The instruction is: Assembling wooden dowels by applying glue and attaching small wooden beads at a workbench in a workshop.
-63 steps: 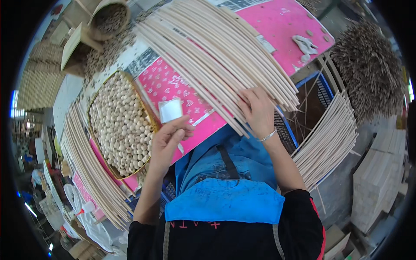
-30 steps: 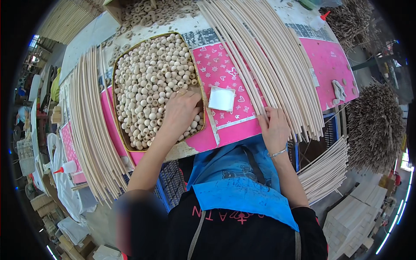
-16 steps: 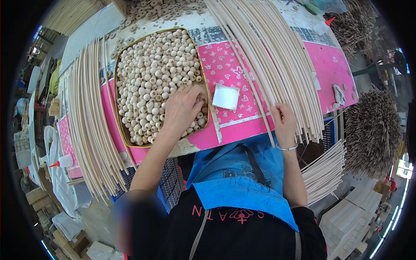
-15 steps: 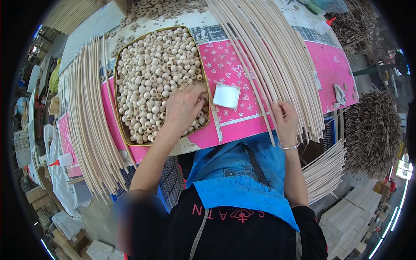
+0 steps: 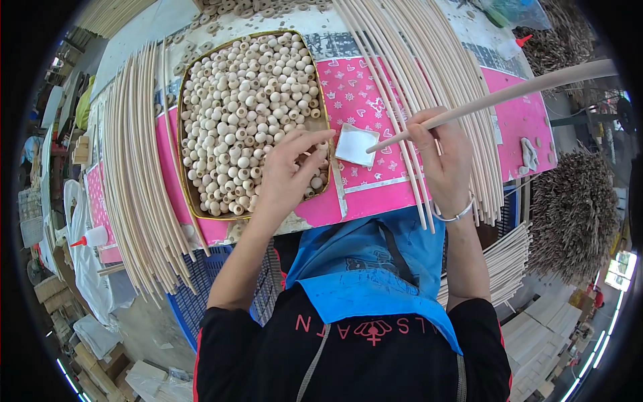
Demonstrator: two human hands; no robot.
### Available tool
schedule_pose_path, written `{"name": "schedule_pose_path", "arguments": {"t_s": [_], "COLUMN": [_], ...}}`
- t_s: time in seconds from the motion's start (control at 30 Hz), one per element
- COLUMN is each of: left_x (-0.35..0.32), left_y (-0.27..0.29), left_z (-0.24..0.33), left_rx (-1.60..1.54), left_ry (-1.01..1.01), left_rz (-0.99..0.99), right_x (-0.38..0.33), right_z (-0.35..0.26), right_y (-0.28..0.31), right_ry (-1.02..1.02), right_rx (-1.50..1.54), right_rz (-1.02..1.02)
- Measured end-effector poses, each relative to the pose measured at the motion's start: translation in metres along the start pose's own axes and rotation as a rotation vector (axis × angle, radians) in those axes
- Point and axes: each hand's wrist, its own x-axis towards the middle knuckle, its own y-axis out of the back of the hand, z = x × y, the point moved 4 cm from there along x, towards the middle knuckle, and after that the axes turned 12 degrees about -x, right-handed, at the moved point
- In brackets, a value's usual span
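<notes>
My right hand grips a long, thin wooden dowel between thumb and fingers, slanting up toward the right rim. The dowel's lower tip is at the right edge of a small square dish with a white inside; whether it touches is unclear. My left hand reaches over the right side of a shallow tray heaped with round, drilled wooden beads. Its thumb and index finger pinch around what looks like one bead, partly hidden by the fingers.
A row of dowels lies beyond my right hand, and another bundle at the table's left. Flat wooden rings are scattered at the back. Red-tipped bottles stand at both sides. A blue crate is below the table.
My right hand has lifted one dowel from the row and swung its end leftward to the white dish. My left hand has risen from among the beads, fingers pinched, toward the tray's right rim.
</notes>
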Motion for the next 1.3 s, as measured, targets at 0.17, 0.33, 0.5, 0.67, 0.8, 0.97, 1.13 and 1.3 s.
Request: {"name": "schedule_pose_path", "arguments": {"t_s": [0.17, 0.33, 0.5, 0.67, 0.8, 0.97, 1.13, 1.3], "left_x": [-0.011, -0.016, -0.015, -0.009, -0.003, 0.001, 0.009, 0.011], "left_y": [0.002, -0.004, -0.004, -0.009, -0.014, -0.017, -0.028, -0.037], "left_z": [-0.010, -0.022, -0.021, -0.021, -0.026, -0.022, -0.015, -0.017], "left_rx": [-0.145, -0.343, -0.406, -0.433, -0.440, -0.367, -0.392, -0.409], "left_ry": [0.016, 0.036, 0.229, 0.205, 0.156, 0.218, 0.184, 0.179], "left_rz": [0.064, 0.112, 0.135, 0.126, 0.126, 0.095, 0.123, 0.056], "right_x": [0.003, -0.001, -0.002, -0.022, -0.038, -0.039, -0.034, -0.036], "right_z": [-0.002, 0.002, 0.012, 0.037, 0.059, 0.056, 0.049, 0.038], "right_y": [-0.017, -0.028, -0.010, -0.003, -0.008, 0.009, 0.025, 0.029], "right_ry": [0.056, 0.023, 0.009, -0.174, -0.315, -0.433, -0.414, -0.379], "right_rx": [-0.077, -0.021, 0.035, 0.247, 0.270, 0.367, 0.528, 0.618], "right_rz": [0.004, -0.051, 0.068, 0.198, 0.199, 0.293, 0.385, 0.414]}}
